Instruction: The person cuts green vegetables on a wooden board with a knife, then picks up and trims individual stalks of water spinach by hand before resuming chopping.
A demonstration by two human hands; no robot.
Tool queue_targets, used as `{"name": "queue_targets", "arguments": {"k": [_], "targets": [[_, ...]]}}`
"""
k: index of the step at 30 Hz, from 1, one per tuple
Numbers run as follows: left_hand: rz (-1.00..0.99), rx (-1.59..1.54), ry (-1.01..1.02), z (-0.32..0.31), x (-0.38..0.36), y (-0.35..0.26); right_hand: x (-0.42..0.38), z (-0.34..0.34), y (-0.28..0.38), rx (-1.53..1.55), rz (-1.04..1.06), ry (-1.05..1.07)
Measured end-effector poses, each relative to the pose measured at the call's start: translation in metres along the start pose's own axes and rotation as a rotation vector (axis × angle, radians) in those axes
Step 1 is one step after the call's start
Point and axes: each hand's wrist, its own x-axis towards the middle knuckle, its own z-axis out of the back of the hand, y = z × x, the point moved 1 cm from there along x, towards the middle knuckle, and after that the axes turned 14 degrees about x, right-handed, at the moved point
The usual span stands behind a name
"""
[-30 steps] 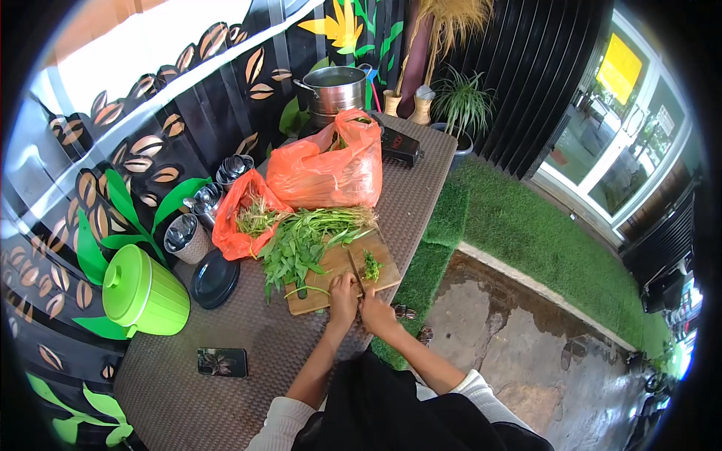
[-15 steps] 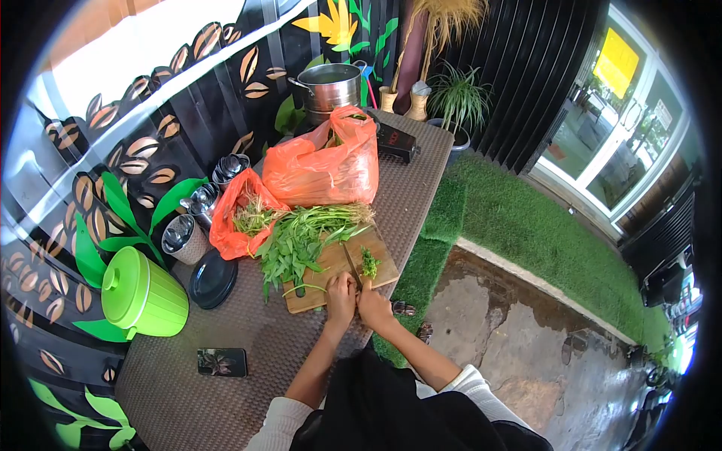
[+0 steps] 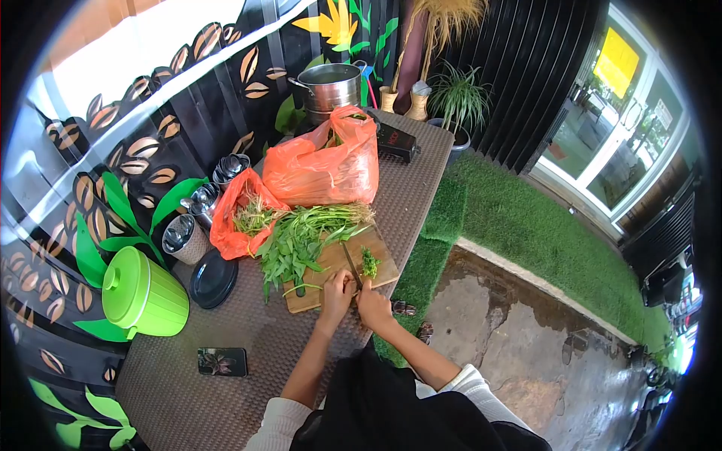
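Note:
A wooden cutting board (image 3: 328,262) lies on the brown woven table, with a pile of long leafy greens (image 3: 297,239) across its far left part. My right hand (image 3: 374,307) is closed round the handle of a knife (image 3: 351,259), whose blade points away over the board. Just beside it, my left hand (image 3: 338,292) has its fingers bent together at the board's near edge, by a green stem (image 3: 304,286). Chopped greens (image 3: 369,262) sit to the right of the blade.
Behind the greens stand a large orange bag (image 3: 323,169) and a smaller one (image 3: 229,225). Farther back are a steel pot (image 3: 331,86) and a black box (image 3: 397,143). Leftward are cutlery cups (image 3: 180,234), black plates (image 3: 213,279), a green container (image 3: 144,293) and a phone (image 3: 222,362).
My left hand has shifted slightly left and away from me, and its fingers have turned a little. My right hand and the knife look nearly unmoved.

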Motion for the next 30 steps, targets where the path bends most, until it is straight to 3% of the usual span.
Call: {"name": "queue_targets", "arguments": {"k": [3, 5, 11, 17, 21, 23, 30], "targets": [[-0.053, -0.092, 0.093, 0.016, 0.011, 0.011, 0.003, 0.002, -0.005, -0.029, 0.005, -0.010], [-0.137, -0.082, 0.323, 0.029, 0.017, 0.022, 0.003, 0.005, -0.007, -0.027, 0.012, -0.011], [-0.180, 0.153, 0.483, 0.064, 0.011, 0.047, 0.003, 0.008, -0.006, -0.012, 0.016, -0.003], [-0.090, 0.092, 0.502, 0.063, 0.007, 0.059, 0.004, 0.008, -0.009, -0.015, 0.009, -0.003], [0.047, -0.059, 0.497, 0.049, 0.010, 0.043, 0.005, 0.021, -0.015, -0.036, 0.042, 0.048], [0.089, -0.112, 0.337, 0.036, 0.010, 0.032, 0.002, 0.027, -0.015, -0.051, 0.067, 0.066], [-0.004, 0.033, 0.073, -0.014, 0.009, 0.021, 0.000, 0.026, -0.022, -0.078, 0.065, -0.004]]}}
